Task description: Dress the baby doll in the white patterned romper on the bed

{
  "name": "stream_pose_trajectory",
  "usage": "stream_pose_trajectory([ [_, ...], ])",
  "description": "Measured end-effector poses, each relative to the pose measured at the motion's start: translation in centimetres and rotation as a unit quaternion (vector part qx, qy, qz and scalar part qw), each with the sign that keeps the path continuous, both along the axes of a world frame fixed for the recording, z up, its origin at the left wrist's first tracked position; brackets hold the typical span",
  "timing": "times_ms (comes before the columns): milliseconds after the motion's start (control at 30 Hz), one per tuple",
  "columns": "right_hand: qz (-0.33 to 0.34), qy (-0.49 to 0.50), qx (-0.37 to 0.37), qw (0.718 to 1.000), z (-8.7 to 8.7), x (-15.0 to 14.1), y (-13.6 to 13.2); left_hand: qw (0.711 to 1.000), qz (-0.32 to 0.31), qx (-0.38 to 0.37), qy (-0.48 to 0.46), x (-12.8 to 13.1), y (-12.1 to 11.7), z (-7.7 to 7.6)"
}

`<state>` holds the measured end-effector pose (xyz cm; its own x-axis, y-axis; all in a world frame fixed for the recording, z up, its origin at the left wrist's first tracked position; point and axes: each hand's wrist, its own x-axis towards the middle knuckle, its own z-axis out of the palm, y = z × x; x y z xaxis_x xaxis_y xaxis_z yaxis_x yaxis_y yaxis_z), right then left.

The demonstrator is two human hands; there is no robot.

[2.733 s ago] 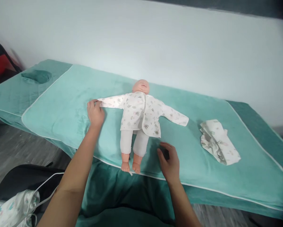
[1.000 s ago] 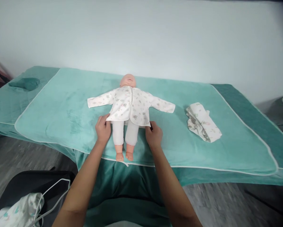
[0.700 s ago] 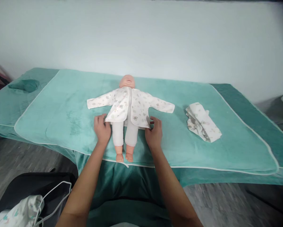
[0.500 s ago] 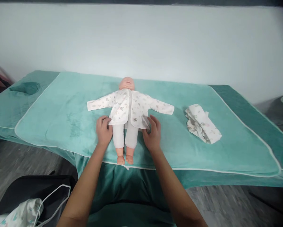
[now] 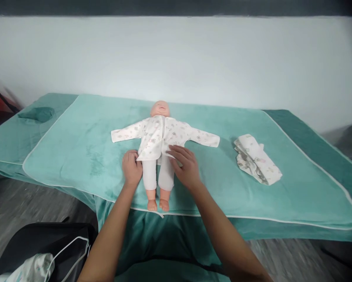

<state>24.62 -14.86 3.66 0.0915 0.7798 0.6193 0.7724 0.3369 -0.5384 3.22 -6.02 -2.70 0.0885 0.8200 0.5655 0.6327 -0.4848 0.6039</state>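
Observation:
A baby doll (image 5: 160, 108) lies on its back, feet toward me, in white trousers (image 5: 166, 176) and a white printed baby jacket (image 5: 152, 135). The jacket's sleeves stretch out to both sides, and its two front panels meet along the middle. My left hand (image 5: 132, 168) is at the jacket's lower left corner, fingers curled with the hem's edge between them and the thumb. My right hand (image 5: 187, 166) reaches over the lower right panel. Its fingers are outstretched and lie on the cloth, thumb apart, near the doll's leg.
A folded printed cloth (image 5: 258, 159) lies to the right on the green bed cover (image 5: 217, 180). At lower left a black chair (image 5: 26, 239) carries a printed cloth (image 5: 31, 268) and a white hanger-like wire. The bed has a dark hole (image 5: 36, 114) at its left end. Behind is a wall.
My right hand has moved from the jacket's right side edge inward and over its front panel. The left hand stays at the left hem. The whole view has shifted slightly.

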Motion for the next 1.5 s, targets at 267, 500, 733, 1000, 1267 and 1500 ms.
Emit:
stream_pose_trajectory([
  [267,-0.093,0.079,-0.126,0.985,3.5,1.7,8.4,1.000,0.004,0.019,0.006,0.1,0.4,-0.7],
  [500,-0.136,-0.061,-0.326,0.934,6.8,1.8,17.2,1.000,0.013,0.021,-0.005,0.0,0.7,-1.0],
  [733,-0.054,0.023,-0.210,0.976,5.9,1.8,17.2,0.998,-0.016,0.018,-0.051,-0.1,0.6,-0.6],
  [1000,-0.093,0.180,-0.001,0.979,-1.7,3.0,8.5,0.979,-0.051,-0.021,-0.195,-0.4,0.0,0.4],
  [1267,-0.151,0.190,-0.092,0.966,-5.4,2.9,5.1,0.988,-0.026,-0.099,-0.120,0.0,0.7,1.1],
  [1500,-0.162,0.163,-0.102,0.968,-4.9,2.4,4.4,0.962,-0.140,-0.200,-0.124,1.0,2.2,3.4],
])
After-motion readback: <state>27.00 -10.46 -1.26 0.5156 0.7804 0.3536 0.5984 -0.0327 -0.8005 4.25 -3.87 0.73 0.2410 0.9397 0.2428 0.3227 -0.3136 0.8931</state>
